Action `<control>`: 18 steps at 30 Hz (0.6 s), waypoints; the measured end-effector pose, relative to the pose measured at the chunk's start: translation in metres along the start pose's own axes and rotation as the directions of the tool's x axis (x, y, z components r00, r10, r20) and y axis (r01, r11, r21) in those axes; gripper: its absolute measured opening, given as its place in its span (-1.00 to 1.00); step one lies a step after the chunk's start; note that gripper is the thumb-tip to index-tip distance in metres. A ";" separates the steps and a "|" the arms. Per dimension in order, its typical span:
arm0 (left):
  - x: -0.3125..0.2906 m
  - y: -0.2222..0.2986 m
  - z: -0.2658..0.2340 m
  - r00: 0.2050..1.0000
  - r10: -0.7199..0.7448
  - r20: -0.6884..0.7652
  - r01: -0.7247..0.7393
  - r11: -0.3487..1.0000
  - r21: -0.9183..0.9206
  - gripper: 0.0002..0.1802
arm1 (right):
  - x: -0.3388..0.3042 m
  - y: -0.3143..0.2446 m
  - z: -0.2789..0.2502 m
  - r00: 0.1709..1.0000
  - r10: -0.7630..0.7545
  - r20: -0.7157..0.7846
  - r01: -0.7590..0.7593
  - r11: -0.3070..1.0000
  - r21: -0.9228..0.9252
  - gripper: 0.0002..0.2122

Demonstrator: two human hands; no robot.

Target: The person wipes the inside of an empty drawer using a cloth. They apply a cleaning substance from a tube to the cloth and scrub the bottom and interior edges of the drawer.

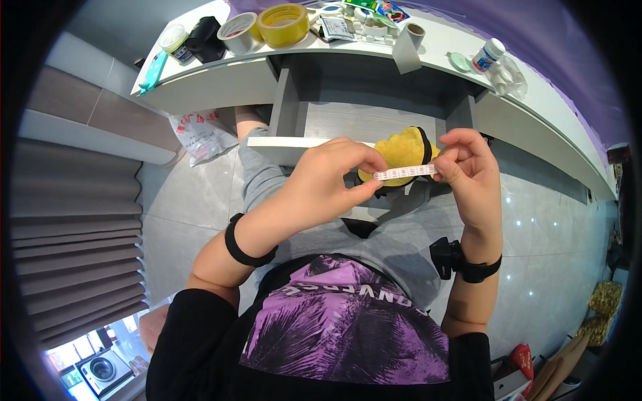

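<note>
- Beyond the person's knees, a white desk spans the view, its top edge crowded with small goods.
- At left hangs a grey curtain.
- From the desk juts an open drawer, toward the lap.
- On the floor sits a white plastic bag.
- Just past the hands, a yellow-and-black fabric item blocks part of the drawer front.
- Apart from each other, the left hand and right hand each pinch one end of a strip.
- On the desk stand a yellow tape roll and white bottle.
- Between the fingertips, that measuring strip stretches before the fabric.
</note>
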State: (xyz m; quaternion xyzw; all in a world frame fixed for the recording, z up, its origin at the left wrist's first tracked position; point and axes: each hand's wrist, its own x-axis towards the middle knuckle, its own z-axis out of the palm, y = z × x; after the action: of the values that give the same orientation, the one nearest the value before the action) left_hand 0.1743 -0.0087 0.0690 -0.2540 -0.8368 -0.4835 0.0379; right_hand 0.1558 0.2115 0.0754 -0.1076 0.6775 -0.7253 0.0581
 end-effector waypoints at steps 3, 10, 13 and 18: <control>-0.003 0.002 0.002 0.998 0.014 -0.057 -0.015 1.000 -0.022 -0.76 | 0.002 0.006 -0.003 0.999 0.028 0.042 -0.029 1.000 0.005 -0.78; -0.009 -0.008 0.005 0.982 0.054 -0.179 -0.124 0.906 -0.405 -0.74 | 0.001 0.005 -0.005 0.924 0.226 0.309 -0.244 0.970 0.019 -0.84; -0.008 -0.008 0.007 0.975 0.129 -0.180 -0.193 0.894 -0.404 -0.74 | 0.000 0.008 -0.004 0.900 0.189 0.393 -0.207 0.978 0.004 -0.82; -0.005 -0.003 0.007 0.971 0.129 -0.200 -0.196 0.911 -0.363 -0.76 | 0.008 0.005 0.012 0.907 -0.038 0.419 0.018 0.999 0.050 -0.71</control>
State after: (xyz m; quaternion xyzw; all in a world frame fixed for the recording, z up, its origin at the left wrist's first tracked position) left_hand 0.1789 -0.0065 0.0616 -0.2830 -0.6966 -0.6517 0.0998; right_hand 0.1505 0.1981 0.0720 -0.2695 0.6310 -0.7010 0.1945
